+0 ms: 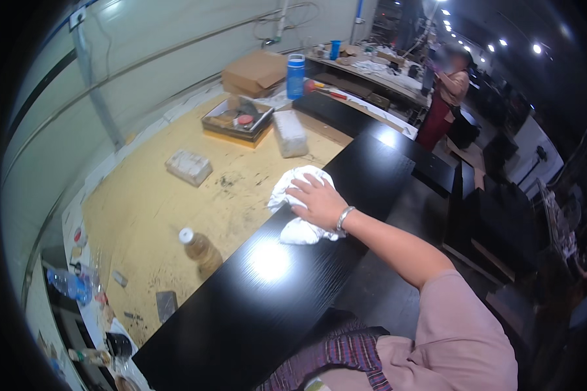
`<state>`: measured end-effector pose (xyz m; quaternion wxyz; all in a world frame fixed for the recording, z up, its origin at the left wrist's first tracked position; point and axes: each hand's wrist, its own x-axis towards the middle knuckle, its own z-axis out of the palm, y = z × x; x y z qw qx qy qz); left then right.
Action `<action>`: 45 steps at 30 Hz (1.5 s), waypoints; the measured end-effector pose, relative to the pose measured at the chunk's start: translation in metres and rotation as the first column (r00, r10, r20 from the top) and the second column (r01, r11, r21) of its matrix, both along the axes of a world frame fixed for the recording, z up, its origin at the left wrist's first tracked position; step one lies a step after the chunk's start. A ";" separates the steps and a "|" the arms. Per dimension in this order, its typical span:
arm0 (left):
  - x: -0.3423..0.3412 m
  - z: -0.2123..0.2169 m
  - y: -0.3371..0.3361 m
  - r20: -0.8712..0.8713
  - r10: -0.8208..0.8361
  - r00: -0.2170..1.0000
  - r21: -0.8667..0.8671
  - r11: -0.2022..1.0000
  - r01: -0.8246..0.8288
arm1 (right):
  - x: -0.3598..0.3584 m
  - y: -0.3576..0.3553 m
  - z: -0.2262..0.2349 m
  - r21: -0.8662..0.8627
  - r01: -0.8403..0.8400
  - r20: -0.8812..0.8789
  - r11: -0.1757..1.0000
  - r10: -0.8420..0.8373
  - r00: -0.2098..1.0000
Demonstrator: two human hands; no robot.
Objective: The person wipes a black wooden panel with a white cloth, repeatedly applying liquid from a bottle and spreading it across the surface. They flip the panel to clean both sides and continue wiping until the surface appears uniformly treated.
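My right hand point(321, 203) presses down on a bunched white cloth point(300, 230), fingers spread over it and holding it against a long black wood-grain board point(241, 306). A metal bracelet circles that wrist. The cloth bulges out beyond the fingertips and also below the palm. Running diagonally from the lower left to the upper right, the board has a glossy surface that reflects the lights. Just past its far edge stands a bottle of yellowish liquid with a white cap point(202, 249). My left hand is out of the picture.
The yellow tabletop point(156, 228) bears two wrapped blocks point(189, 167), an open box of odds and ends point(239, 124), a cardboard carton point(253, 72) and a blue bottle point(295, 77). Another black board point(326, 111) lies behind. A person point(445, 98) stands at the far right.
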<state>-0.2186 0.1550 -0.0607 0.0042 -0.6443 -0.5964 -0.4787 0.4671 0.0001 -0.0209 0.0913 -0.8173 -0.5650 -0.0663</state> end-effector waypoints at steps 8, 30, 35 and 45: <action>0.085 0.086 -0.037 -0.034 -0.033 0.999 0.119 0.992 0.037 | 0.160 -0.047 0.002 -0.051 0.250 0.005 0.967 -0.250 0.968; 0.512 0.127 -0.025 -0.646 -0.369 0.668 -0.559 0.825 -0.084 | 0.226 -0.062 0.009 0.062 0.172 -0.242 0.983 -0.152 0.958; 0.541 0.111 -0.003 -0.567 -0.497 0.657 -0.524 0.833 0.179 | 0.227 -0.058 0.004 0.128 0.192 -0.265 0.973 -0.153 0.952; 0.576 0.089 0.019 -0.518 -0.621 0.588 -0.530 0.773 0.349 | 0.225 -0.052 -0.009 0.166 0.223 -0.267 0.961 -0.174 0.948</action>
